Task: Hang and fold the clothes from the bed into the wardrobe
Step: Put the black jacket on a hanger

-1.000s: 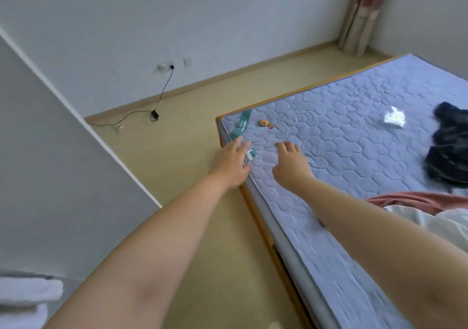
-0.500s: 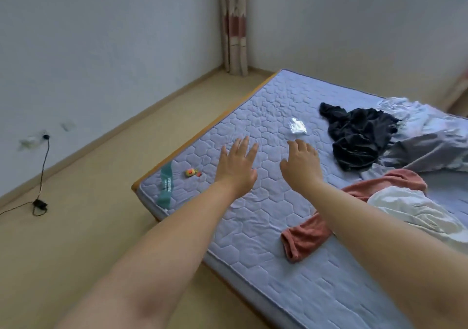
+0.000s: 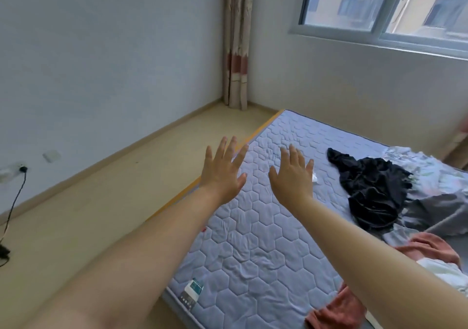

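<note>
1. Nearest, the corner of the bed's quilted mattress [image 3: 253, 265] carried a small sewn label [image 3: 193, 290]. A rust-pink garment [image 3: 338, 311] lay crumpled at the near right edge, passed under the right forearm and showed again beyond it.
2. A white garment [image 3: 442, 270] lay against the rust-pink one at the right border, partly hidden by that forearm.
3. Both bare forearms stretched out over the bed. The left hand [image 3: 224, 174] was flat, with its fingers straight and spread and its back to the camera. It held nothing and hung over the mattress's left edge.
4. The right hand [image 3: 291, 177] was just as flat and spread and held nothing, over bare quilting. Whether either palm touched the fabric could not be told.
5. A small crumpled white scrap [image 3: 314, 177] lay just beside the right hand's little finger, partly covered by it.
6. Farther right, apart from both hands, a black garment [image 3: 372, 194] sat in a heap. It touched a grey and floral-print cloth [image 3: 435, 202] that ran to the frame's edge.
7. Farthest off, a curtain [image 3: 236, 42] hung in the room's corner and a window [image 3: 385, 7] was set in the right wall. A socket with a black cable [image 3: 15, 192] was on the left wall.
</note>
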Action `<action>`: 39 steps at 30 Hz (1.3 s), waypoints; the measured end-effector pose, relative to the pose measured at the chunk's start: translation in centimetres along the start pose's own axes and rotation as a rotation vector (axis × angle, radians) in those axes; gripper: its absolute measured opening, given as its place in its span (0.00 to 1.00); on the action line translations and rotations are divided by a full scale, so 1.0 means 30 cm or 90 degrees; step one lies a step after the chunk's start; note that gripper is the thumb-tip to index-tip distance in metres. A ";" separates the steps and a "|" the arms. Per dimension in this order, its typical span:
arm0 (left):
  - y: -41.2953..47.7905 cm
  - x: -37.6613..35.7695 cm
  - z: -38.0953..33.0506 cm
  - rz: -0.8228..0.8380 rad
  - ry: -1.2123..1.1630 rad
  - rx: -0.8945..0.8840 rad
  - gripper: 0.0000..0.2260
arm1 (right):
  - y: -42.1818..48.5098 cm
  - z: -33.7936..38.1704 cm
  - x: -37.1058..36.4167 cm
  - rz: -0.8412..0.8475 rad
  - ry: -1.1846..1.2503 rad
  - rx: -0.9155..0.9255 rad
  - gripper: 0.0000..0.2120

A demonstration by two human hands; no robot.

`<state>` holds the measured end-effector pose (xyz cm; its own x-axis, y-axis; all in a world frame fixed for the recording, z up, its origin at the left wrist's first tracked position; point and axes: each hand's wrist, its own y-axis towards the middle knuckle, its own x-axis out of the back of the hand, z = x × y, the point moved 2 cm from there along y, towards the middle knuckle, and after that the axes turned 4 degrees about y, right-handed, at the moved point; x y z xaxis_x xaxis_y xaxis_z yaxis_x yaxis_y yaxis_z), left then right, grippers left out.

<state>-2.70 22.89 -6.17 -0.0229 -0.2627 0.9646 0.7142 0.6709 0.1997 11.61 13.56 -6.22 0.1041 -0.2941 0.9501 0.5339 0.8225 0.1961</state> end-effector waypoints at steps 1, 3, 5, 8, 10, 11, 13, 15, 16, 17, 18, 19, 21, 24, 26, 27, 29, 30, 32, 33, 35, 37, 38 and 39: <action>0.022 -0.009 0.057 0.003 0.010 0.007 0.31 | 0.036 0.048 -0.012 0.003 -0.001 0.013 0.28; 0.070 -0.025 0.174 0.001 0.016 0.025 0.31 | 0.106 0.152 -0.033 0.008 0.006 0.033 0.28; 0.113 -0.046 0.293 -0.009 -0.003 0.054 0.30 | 0.176 0.263 -0.059 0.005 0.023 0.050 0.28; 0.153 -0.098 0.485 -0.023 -0.026 0.085 0.30 | 0.281 0.464 -0.120 -0.001 0.032 0.082 0.28; 0.178 -0.144 0.631 -0.035 -0.026 0.097 0.30 | 0.349 0.613 -0.175 -0.013 0.040 0.102 0.27; 0.196 -0.163 0.718 -0.043 -0.029 0.102 0.30 | 0.390 0.697 -0.208 -0.021 0.052 0.104 0.27; 0.243 -0.201 0.918 -0.050 -0.041 0.112 0.29 | 0.493 0.881 -0.282 -0.028 0.072 0.099 0.27; 0.301 -0.255 1.146 -0.034 -0.022 0.112 0.29 | 0.620 1.079 -0.366 -0.024 0.069 0.084 0.28; 0.335 -0.281 1.265 -0.021 -0.005 0.107 0.29 | 0.684 1.176 -0.404 -0.021 0.066 0.071 0.28; 0.372 -0.298 1.379 -0.007 0.007 0.100 0.29 | 0.742 1.267 -0.434 -0.019 0.067 0.055 0.28; 0.413 -0.309 1.490 0.001 0.008 0.096 0.29 | 0.799 1.350 -0.460 -0.022 0.075 0.038 0.28; 0.457 -0.315 1.588 0.001 0.007 0.091 0.29 | 0.855 1.424 -0.483 -0.028 0.085 0.025 0.28; 0.540 -0.325 1.746 -0.003 0.007 0.065 0.29 | 0.962 1.551 -0.518 -0.036 0.098 0.002 0.28; 0.622 -0.361 1.868 0.009 -0.003 0.019 0.29 | 1.076 1.656 -0.553 -0.040 0.098 -0.023 0.28; 0.680 -0.401 1.920 0.008 -0.006 0.010 0.29 | 1.142 1.684 -0.577 -0.043 0.095 -0.038 0.28; 0.714 -0.416 1.942 0.007 -0.006 0.005 0.29 | 1.172 1.692 -0.589 -0.046 0.095 -0.051 0.28; 0.784 -0.441 1.976 0.007 -0.010 -0.011 0.29 | 1.226 1.705 -0.617 -0.045 0.110 -0.083 0.28; 0.812 -0.453 1.990 0.009 -0.015 -0.021 0.29 | 1.251 1.713 -0.633 -0.040 0.116 -0.097 0.27; 0.869 -0.474 2.019 0.005 -0.023 -0.043 0.29 | 1.307 1.734 -0.665 -0.031 0.121 -0.116 0.27; 0.901 -0.483 2.036 -0.002 -0.024 -0.056 0.29 | 1.339 1.745 -0.679 -0.031 0.123 -0.124 0.27; 0.979 -0.500 2.077 -0.019 -0.011 -0.081 0.29 | 1.419 1.767 -0.701 -0.048 0.121 -0.130 0.27; 1.077 -0.515 2.120 -0.030 -0.007 -0.096 0.29 | 1.513 1.779 -0.712 -0.077 0.113 -0.126 0.27; 1.135 -0.525 2.142 -0.030 -0.017 -0.100 0.30 | 1.568 1.782 -0.716 -0.091 0.105 -0.121 0.27; 1.204 -0.540 2.163 -0.027 -0.031 -0.106 0.30 | 1.630 1.782 -0.724 -0.102 0.097 -0.114 0.27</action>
<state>-21.93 96.36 -3.40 -0.0868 -0.2511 0.9641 0.8173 0.5353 0.2130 -9.40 86.21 -4.28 0.1245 -0.4945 0.8602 0.6923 0.6644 0.2817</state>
